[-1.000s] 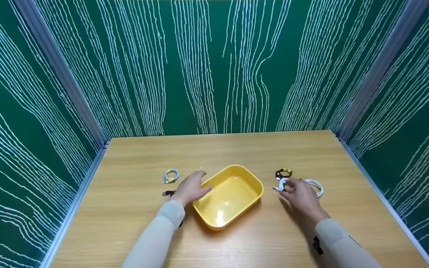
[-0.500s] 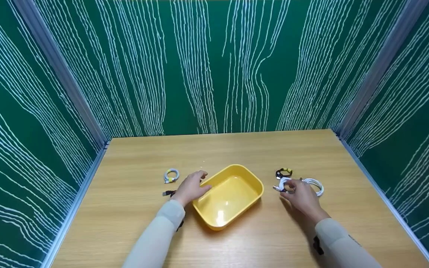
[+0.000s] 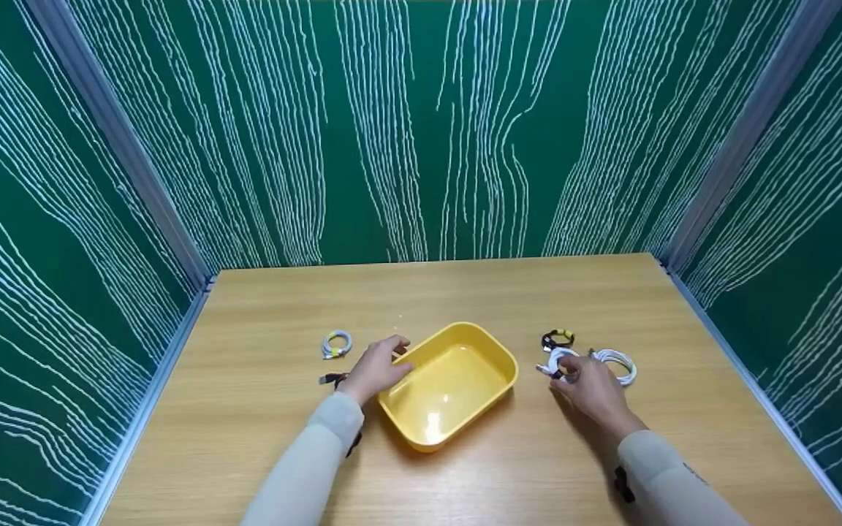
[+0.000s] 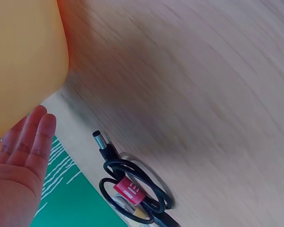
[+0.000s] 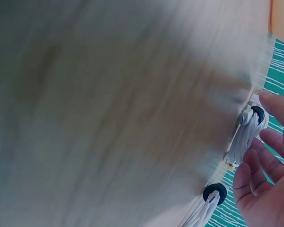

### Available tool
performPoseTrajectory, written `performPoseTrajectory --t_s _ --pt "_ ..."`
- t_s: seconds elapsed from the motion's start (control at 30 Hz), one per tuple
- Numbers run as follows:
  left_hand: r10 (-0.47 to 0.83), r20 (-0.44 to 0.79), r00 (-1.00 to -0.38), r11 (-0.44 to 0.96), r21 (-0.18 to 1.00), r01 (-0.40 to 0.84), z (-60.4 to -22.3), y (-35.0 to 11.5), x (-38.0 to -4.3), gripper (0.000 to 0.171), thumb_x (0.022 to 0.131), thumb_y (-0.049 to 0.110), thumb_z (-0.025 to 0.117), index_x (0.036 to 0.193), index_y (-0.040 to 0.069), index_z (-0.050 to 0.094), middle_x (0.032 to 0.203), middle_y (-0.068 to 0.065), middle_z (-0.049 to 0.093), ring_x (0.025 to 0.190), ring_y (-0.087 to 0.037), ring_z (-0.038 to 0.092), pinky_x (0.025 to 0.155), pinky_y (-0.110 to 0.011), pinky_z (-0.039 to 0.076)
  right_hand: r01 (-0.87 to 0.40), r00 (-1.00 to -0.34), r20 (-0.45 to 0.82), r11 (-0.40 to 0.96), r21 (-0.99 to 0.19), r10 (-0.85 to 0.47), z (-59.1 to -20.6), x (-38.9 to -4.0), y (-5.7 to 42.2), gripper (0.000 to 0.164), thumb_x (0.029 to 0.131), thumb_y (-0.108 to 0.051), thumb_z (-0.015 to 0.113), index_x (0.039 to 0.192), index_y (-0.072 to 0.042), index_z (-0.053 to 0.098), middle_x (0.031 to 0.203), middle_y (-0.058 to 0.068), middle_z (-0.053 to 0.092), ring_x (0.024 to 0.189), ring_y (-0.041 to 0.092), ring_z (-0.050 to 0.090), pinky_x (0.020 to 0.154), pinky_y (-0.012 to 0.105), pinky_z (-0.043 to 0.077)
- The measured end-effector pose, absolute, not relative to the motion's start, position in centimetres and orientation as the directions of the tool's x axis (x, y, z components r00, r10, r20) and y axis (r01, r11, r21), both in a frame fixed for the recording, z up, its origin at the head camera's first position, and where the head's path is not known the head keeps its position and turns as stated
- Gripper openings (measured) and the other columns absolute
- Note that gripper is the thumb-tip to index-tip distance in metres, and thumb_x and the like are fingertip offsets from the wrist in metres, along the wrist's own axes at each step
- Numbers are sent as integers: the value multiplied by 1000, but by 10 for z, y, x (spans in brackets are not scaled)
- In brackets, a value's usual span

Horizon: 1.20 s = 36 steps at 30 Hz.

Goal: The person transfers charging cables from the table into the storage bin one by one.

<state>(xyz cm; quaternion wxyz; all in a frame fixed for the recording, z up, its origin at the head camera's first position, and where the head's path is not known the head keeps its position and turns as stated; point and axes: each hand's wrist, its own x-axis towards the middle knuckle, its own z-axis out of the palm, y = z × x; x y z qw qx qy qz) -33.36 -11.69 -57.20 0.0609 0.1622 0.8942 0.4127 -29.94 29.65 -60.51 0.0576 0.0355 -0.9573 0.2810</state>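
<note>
A yellow tub [image 3: 450, 394] stands mid-table. My left hand [image 3: 377, 367] is at its left side, the thumb over the rim and straight fingers along the outer wall. Below that hand lies a black cable [image 4: 132, 184], coiled and tied with a red strap; its plug [image 3: 331, 379] shows beside the wrist. On the right, my right hand [image 3: 593, 383] holds a coiled white cable [image 5: 246, 137] between thumb and curled fingers, its plug sticking out leftward. A black band wraps that coil. Part of it is hidden behind the fingers in the head view.
A second white cable coil [image 3: 624, 374] lies just right of my right hand. Behind is a black coil [image 3: 549, 342] with a yellow tie. Left of the tub sits a pale grey-blue coil [image 3: 326, 345]. Green walls with white lines enclose the wooden table [image 3: 260, 409].
</note>
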Motion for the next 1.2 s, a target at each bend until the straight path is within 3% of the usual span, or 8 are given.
performPoseTrajectory --t_s 0.33,0.57,0.73,1.0,1.2 --pt "332 53 -942 610 750 257 -576 -116 -331 38 100 6 69 136 -5 66 133 -25 71 128 -42 66 113 -56 51 -103 -991 124 863 -495 -47 -608 -302 295 36 91 -15 82 122 1 78 111 22 78 102 40 72 93 62 55" --pt "326 36 -945 595 768 235 -580 -114 -334 32 101 2 66 133 -3 69 133 -21 73 129 -36 66 115 -53 51 -110 -992 103 865 -490 -68 -608 -305 296 27 93 -13 81 117 0 80 105 17 78 94 33 69 87 59 55" --pt "326 53 -944 574 782 242 -582 -113 -334 29 99 -4 64 127 -3 72 125 -19 75 119 -31 68 109 -50 54 -120 -992 95 864 -489 -83 -608 -307 297 20 93 -11 81 111 -2 81 103 16 77 91 30 69 85 58 55" --pt "304 15 -953 565 802 193 -584 -111 -333 30 99 -6 60 125 1 73 121 -14 76 105 -22 68 99 -44 59 -126 -992 89 866 -483 -94 -604 -307 298 20 92 -11 81 110 -2 81 108 18 80 100 38 73 91 61 56" --pt "302 44 -952 551 807 212 -583 -111 -331 30 98 -6 58 122 2 75 119 -15 76 102 -21 68 95 -41 58 -169 -984 134 854 -492 -117 -605 -308 298 10 89 -9 81 98 -5 81 94 12 79 86 31 70 81 56 56"
